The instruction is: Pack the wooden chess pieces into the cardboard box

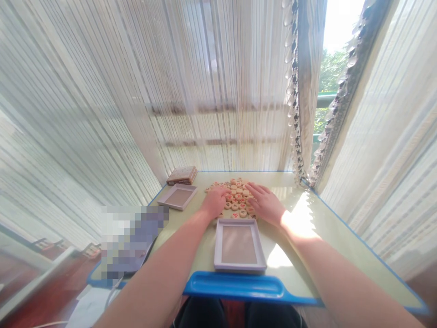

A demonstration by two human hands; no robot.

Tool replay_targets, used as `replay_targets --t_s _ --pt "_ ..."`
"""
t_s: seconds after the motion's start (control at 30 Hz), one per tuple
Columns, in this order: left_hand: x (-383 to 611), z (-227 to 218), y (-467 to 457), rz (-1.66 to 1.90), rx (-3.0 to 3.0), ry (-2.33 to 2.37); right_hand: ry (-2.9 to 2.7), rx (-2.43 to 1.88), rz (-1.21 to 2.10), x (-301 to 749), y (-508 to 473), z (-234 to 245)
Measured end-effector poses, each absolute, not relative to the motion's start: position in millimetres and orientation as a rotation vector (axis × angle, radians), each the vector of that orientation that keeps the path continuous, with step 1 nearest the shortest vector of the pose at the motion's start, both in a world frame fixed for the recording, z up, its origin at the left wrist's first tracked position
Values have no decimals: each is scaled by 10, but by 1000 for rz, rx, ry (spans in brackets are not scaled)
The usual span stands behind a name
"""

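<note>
Several round wooden chess pieces (237,197) with red and dark characters lie in a loose heap on the pale table (307,237). My left hand (214,200) rests on the heap's left side, fingers curled down over the pieces. My right hand (264,200) lies on the right side of the heap, fingers stretched out flat on the pieces. Just in front of the heap, between my forearms, stands an empty grey box tray (239,245).
A second grey tray (177,197) lies at the left, with a brown patterned box (182,175) behind it. A blue groove (235,286) runs along the table's near edge. Striped curtains hang around the table; a blurred-out object (131,239) sits at the left edge.
</note>
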State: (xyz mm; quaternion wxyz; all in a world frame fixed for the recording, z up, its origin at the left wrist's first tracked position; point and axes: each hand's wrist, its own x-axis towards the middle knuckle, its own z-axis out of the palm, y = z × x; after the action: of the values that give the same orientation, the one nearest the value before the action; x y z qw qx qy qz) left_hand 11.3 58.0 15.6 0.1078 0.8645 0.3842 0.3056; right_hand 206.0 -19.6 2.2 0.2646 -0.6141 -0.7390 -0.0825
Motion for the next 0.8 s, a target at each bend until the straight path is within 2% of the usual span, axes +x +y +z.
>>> replay_targets --t_s 0.23,0.8 --pt "228 194 624 699 2814 1010 -2084 -1712 -116 2086 -183 8" --pt "75 287 462 775 2686 1156 -1831 -1811 -57 2160 -318 88"
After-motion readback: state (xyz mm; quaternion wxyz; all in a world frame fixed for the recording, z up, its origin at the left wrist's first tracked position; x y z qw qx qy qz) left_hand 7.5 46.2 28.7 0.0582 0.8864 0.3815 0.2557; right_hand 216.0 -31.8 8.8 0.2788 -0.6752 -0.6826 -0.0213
